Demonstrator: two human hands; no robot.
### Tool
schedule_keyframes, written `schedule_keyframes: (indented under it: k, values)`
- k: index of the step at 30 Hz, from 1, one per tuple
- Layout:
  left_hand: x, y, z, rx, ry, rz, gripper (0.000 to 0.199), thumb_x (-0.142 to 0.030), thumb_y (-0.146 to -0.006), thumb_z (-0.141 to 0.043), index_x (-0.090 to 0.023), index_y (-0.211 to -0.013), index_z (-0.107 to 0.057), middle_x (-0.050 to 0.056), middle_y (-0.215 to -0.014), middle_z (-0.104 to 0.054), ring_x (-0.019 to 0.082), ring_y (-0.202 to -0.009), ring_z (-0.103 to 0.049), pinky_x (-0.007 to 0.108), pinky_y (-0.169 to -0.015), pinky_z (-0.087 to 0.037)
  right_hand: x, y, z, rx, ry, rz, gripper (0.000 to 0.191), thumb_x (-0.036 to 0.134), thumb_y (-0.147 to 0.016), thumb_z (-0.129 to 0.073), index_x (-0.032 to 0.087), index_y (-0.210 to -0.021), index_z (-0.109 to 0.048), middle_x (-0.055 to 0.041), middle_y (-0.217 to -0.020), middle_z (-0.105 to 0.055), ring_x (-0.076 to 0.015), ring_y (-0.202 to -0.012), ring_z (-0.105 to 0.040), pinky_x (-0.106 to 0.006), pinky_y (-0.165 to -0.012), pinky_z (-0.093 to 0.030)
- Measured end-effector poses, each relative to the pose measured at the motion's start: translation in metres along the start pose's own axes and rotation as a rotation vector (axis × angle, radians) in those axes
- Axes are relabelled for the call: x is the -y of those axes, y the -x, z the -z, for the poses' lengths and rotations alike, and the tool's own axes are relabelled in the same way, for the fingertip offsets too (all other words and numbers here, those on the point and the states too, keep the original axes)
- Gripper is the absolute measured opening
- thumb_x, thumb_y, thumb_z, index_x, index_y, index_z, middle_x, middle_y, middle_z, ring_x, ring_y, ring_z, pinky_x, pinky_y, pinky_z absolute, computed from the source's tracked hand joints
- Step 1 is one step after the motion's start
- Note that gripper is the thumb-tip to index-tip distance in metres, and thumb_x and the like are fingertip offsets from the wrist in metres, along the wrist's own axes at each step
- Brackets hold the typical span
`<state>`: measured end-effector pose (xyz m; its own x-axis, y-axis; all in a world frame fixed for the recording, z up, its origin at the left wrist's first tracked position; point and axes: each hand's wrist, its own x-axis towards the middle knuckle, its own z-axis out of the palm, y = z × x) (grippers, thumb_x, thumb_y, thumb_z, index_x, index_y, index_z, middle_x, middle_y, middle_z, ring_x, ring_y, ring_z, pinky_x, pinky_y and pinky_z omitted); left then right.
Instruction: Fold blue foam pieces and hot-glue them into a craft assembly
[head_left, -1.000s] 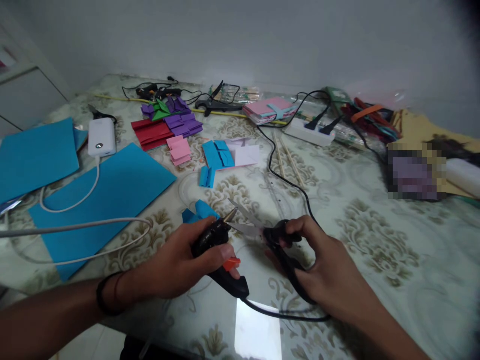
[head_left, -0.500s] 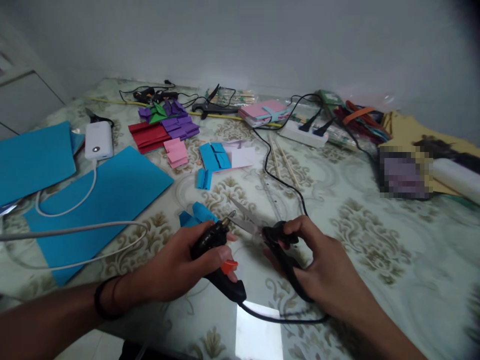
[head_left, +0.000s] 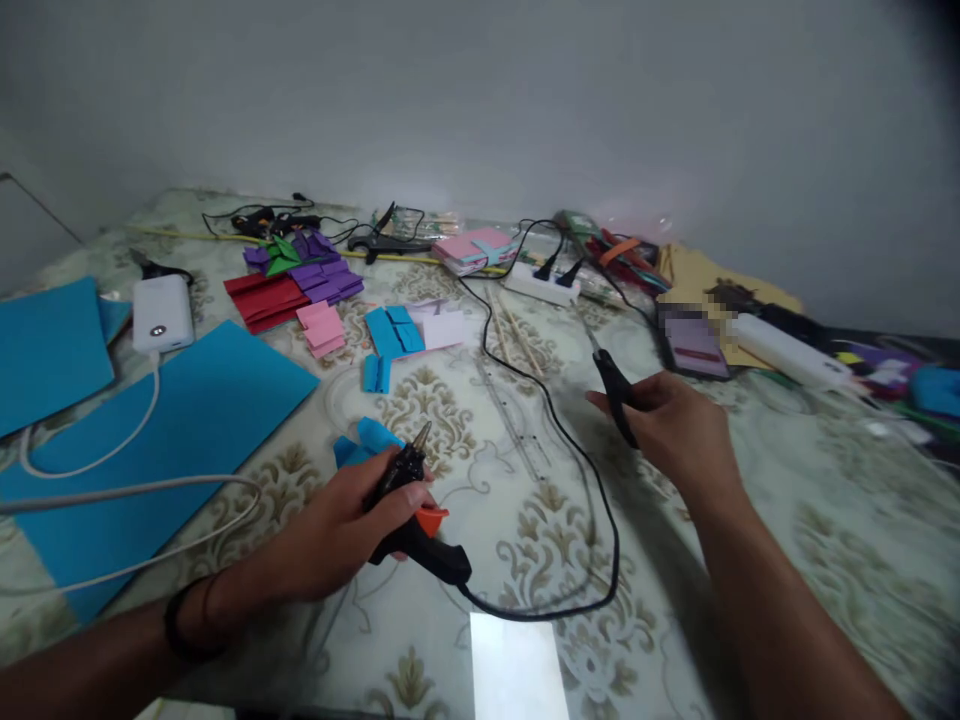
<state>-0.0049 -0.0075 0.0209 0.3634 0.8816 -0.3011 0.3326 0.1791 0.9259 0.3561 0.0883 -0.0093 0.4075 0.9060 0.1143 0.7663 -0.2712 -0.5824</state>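
My left hand (head_left: 375, 520) is wrapped round a black glue gun (head_left: 431, 552) with an orange trigger, its metal nozzle pointing up and away. Just behind that hand lies folded blue paper (head_left: 377, 434), partly covered by it. My right hand (head_left: 675, 425) grips black-handled scissors (head_left: 616, 388) above the table, with the blades together and pointing toward the power strip. Farther back lie small folded pieces: blue (head_left: 395, 331), pink (head_left: 321, 329), red (head_left: 266, 299) and purple (head_left: 326, 277). A clear ruler (head_left: 516, 420) rests between my hands.
Large blue sheets (head_left: 172, 440) and a white power bank (head_left: 162, 312) with a cable lie at left. A black cord (head_left: 616, 540) loops from the glue gun toward a white power strip (head_left: 541, 287). At right are a phone (head_left: 694, 345) and yellow paper (head_left: 690, 270).
My right hand has moved away from the glue gun, to the right and forward, with the scissors. The blades have closed. The view has shifted to the right.
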Motion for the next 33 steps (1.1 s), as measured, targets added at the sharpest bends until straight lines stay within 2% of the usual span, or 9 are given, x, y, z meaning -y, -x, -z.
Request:
schedule_keyframes:
  k: [4, 6, 11, 18, 21, 24, 27, 30, 33]
  values:
    - [0.001, -0.002, 0.001, 0.047, -0.068, 0.027, 0.037, -0.057, -0.102, -0.051, -0.020, -0.099, -0.058, 0.005, -0.093, -0.075, 0.017, -0.066, -0.072, 0.027, -0.061, -0.054, -0.021, -0.018, -0.011, -0.081, 0.009, 0.000, 0.051, 0.070, -0.061, -0.081, 0.028, -0.071, -0.055, -0.0101, -0.073, -0.073, -0.0302, -0.068, -0.066, -0.040, -0.061, -0.045]
    - [0.001, -0.003, 0.001, 0.092, -0.042, 0.061, 0.038, -0.057, -0.103, -0.049, -0.020, -0.096, -0.054, 0.002, -0.084, -0.072, 0.014, -0.055, -0.068, 0.025, -0.054, -0.050, -0.028, -0.022, -0.018, -0.091, -0.009, 0.025, 0.050, 0.068, -0.062, -0.080, 0.027, -0.077, -0.056, -0.0101, -0.077, -0.074, -0.0305, -0.073, -0.068, -0.040, -0.064, -0.049]
    - [0.003, -0.006, 0.003, 0.129, 0.002, 0.090, 0.040, -0.059, -0.100, -0.052, -0.020, -0.094, -0.053, -0.002, -0.073, -0.064, 0.017, -0.057, -0.071, 0.023, -0.050, -0.046, -0.039, -0.028, -0.028, -0.065, -0.062, 0.119, 0.034, 0.051, -0.074, -0.072, 0.024, -0.092, -0.063, -0.0108, -0.092, -0.077, -0.0294, -0.085, -0.072, -0.040, -0.076, -0.055]
    - [0.003, -0.010, 0.005, 0.167, 0.029, 0.115, 0.044, -0.063, -0.098, -0.054, -0.019, -0.093, -0.057, 0.001, -0.074, -0.070, 0.018, -0.061, -0.072, 0.024, -0.054, -0.045, -0.048, -0.030, -0.035, -0.062, -0.049, 0.221, 0.025, 0.039, -0.084, -0.063, 0.020, -0.095, -0.073, -0.0109, -0.094, -0.077, -0.0274, -0.084, -0.071, -0.043, -0.083, -0.057]
    - [0.000, -0.009, 0.005, 0.173, 0.029, 0.121, 0.042, -0.060, -0.097, -0.056, -0.019, -0.099, -0.060, 0.000, -0.075, -0.070, 0.018, -0.063, -0.072, 0.024, -0.055, -0.046, -0.055, -0.040, -0.024, -0.136, -0.023, 0.259, 0.027, 0.036, -0.092, -0.059, 0.019, -0.107, -0.075, -0.0136, -0.108, -0.076, -0.0292, -0.097, -0.071, -0.046, -0.090, -0.057]
    - [-0.003, -0.006, 0.004, 0.180, 0.029, 0.115, 0.037, -0.056, -0.096, -0.057, -0.019, -0.098, -0.061, -0.001, -0.075, -0.067, 0.019, -0.064, -0.072, 0.025, -0.057, -0.048, -0.066, -0.060, 0.000, -0.270, 0.046, 0.248, 0.024, 0.032, -0.096, -0.065, 0.018, -0.113, -0.074, -0.0174, -0.123, -0.071, -0.0326, -0.121, -0.063, -0.051, -0.105, -0.051]
    - [-0.003, -0.005, 0.003, 0.149, -0.001, 0.093, 0.035, -0.054, -0.097, -0.056, -0.020, -0.089, -0.058, -0.002, -0.072, -0.063, 0.018, -0.063, -0.071, 0.025, -0.057, -0.048, -0.079, -0.082, 0.020, -0.344, 0.125, 0.206, 0.028, 0.037, -0.103, -0.064, 0.023, -0.127, -0.068, -0.0110, -0.139, -0.065, -0.0257, -0.121, -0.064, -0.049, -0.105, -0.054]
    - [0.000, -0.007, 0.004, 0.107, -0.028, 0.041, 0.037, -0.052, -0.096, -0.058, -0.020, -0.080, -0.054, -0.003, -0.066, -0.061, 0.017, -0.059, -0.068, 0.025, -0.054, -0.046, -0.088, -0.099, 0.023, -0.390, 0.193, 0.132, 0.037, 0.037, -0.102, -0.067, 0.020, -0.135, -0.064, -0.0118, -0.142, -0.063, -0.0276, -0.121, -0.065, -0.051, -0.101, -0.057]
    - [0.007, -0.009, 0.006, 0.082, 0.009, 0.030, 0.039, -0.055, -0.096, -0.059, -0.021, -0.079, -0.052, -0.003, -0.065, -0.061, 0.017, -0.056, -0.067, 0.025, -0.051, -0.046, -0.091, -0.109, 0.013, -0.386, 0.242, 0.068, 0.039, 0.036, -0.102, -0.067, 0.021, -0.137, -0.063, -0.0123, -0.146, -0.060, -0.0295, -0.126, -0.063, -0.054, -0.105, -0.055]
